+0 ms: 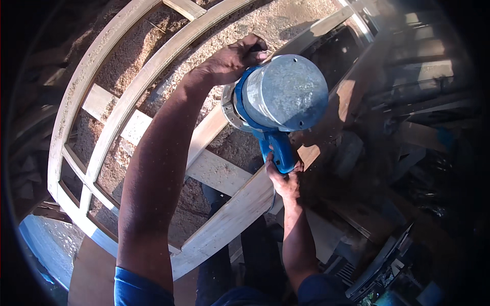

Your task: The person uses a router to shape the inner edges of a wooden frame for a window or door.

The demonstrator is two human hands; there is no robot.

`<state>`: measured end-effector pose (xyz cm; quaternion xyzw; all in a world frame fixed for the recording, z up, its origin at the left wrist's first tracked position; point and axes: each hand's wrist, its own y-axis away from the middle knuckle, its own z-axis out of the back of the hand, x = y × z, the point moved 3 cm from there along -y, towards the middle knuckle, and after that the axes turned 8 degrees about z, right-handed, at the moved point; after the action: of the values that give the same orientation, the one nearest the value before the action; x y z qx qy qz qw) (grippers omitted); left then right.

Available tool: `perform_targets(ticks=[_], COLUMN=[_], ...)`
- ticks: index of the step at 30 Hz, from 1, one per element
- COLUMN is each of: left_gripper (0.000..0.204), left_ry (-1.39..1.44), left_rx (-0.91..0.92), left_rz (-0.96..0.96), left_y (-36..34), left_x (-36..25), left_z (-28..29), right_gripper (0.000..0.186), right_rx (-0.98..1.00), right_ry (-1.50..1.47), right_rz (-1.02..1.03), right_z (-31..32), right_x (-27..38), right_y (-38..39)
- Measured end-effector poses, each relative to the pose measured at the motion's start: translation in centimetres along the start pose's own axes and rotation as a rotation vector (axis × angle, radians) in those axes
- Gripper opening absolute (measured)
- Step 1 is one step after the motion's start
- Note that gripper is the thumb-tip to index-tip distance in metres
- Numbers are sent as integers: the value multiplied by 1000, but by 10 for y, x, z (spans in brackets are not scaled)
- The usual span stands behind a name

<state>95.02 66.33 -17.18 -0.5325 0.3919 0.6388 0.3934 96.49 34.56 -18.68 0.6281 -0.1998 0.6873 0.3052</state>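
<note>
Power tool (285, 94) — right hand (286, 181) gripping it

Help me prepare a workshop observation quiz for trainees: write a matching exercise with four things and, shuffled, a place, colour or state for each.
Things
1. Right hand
2. Metal cylinder
3. Wooden frame
4. Left hand

Descriptions
A. Curved ribs, pale
B. Off the handle, near the cylinder's edge
C. Gripping the blue handle
D. Round and silvery grey

Pairs: 1-C, 2-D, 3-A, 4-B
</note>
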Motion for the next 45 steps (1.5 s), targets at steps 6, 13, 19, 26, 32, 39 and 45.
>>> perform_targets(ticks=[6,13,19,26,32,39,45], left_gripper=[36,35,37,32,32,24,31], left_ry=[538,522,469,49,419,560,213], left_rx=[180,204,27,-62,-20,-179,-67], left_rz=[180,285,412,351,367,493,398], left_y=[-11,-41,-49,-45,-33,-4,19], left_x=[10,13,-16,-28,-18,-21,-23], left_z=[6,11,-6,-5,-10,-8,-16], right_gripper=[34,35,43,35,40,47,51], right_rx=[113,94,83,31,23,41,35], right_ry=[306,234,223,126,110,162,197], right_rz=[333,168,196,208,197,210,221], right_z=[-9,11,19,7,13,-4,-10], right_x=[30,43,43,39,40,36,30], right_y=[-20,-39,-51,-48,-43,-18,9])
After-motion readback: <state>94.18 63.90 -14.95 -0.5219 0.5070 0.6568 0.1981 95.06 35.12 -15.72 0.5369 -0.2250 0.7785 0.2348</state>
